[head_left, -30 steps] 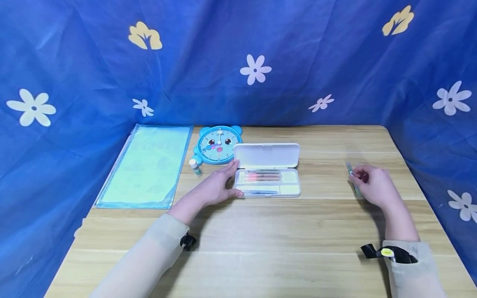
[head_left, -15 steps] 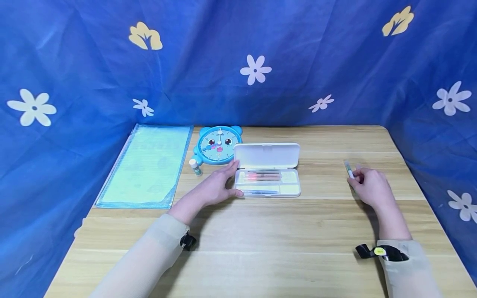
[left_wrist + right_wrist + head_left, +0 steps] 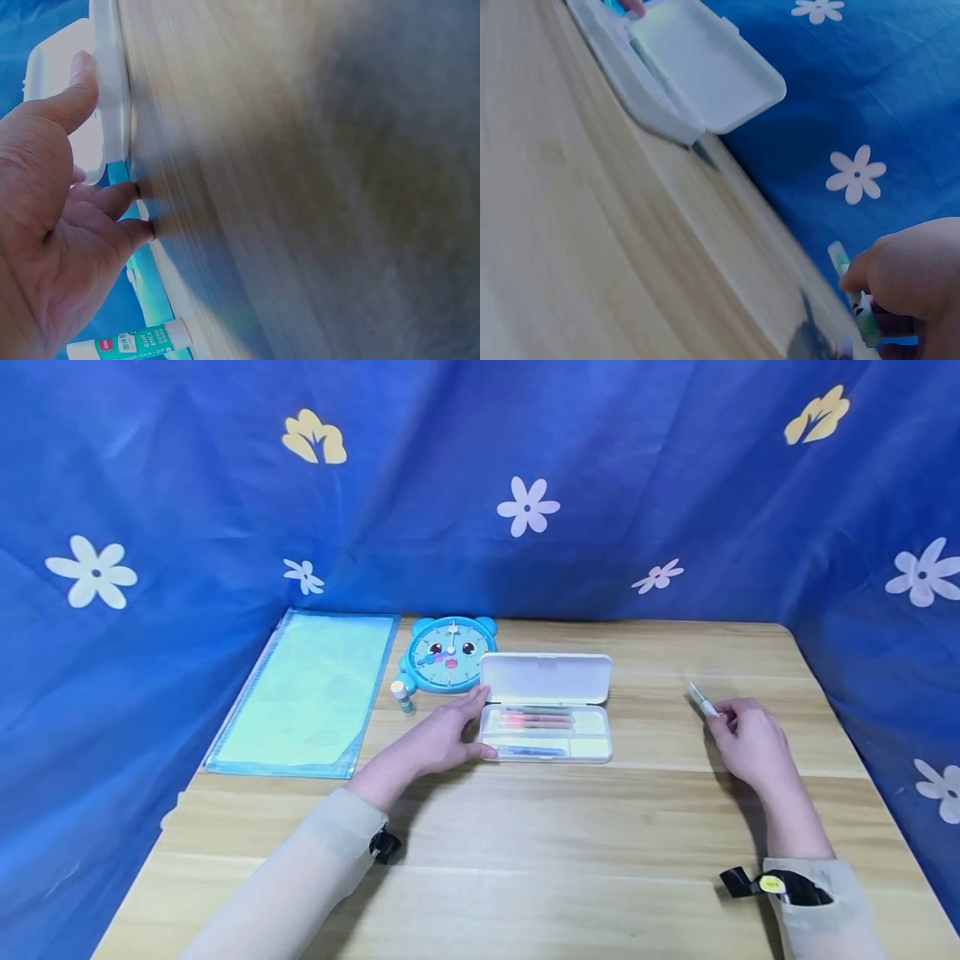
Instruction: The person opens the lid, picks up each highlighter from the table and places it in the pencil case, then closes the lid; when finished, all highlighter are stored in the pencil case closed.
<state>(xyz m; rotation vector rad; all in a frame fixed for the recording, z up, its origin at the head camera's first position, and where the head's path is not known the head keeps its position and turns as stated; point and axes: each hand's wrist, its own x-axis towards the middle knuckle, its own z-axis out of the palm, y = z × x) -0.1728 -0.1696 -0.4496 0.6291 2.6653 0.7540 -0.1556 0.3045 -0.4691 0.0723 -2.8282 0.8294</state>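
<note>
Pencil case, white, lid raised: lying with its length running side to side, slim pens resting inside parallel to that length

Left hand: gripping the case's left end between thumb and fingers, presumably steadying it

Marker, pale with green parts: being held well to the right of the case, off the table, its shadow falling apart from it

Right hand: clamping the marker between thumb and fingers near one end, leaving the other end bare, seemingly for a light, steerable hold

Long axis: slanting, the bare end pointing away from the person and leftward, aiming beyond the case; which end is bearing the tip, cannot tell

Glue stick, toy clock: sitting left of the case
</note>
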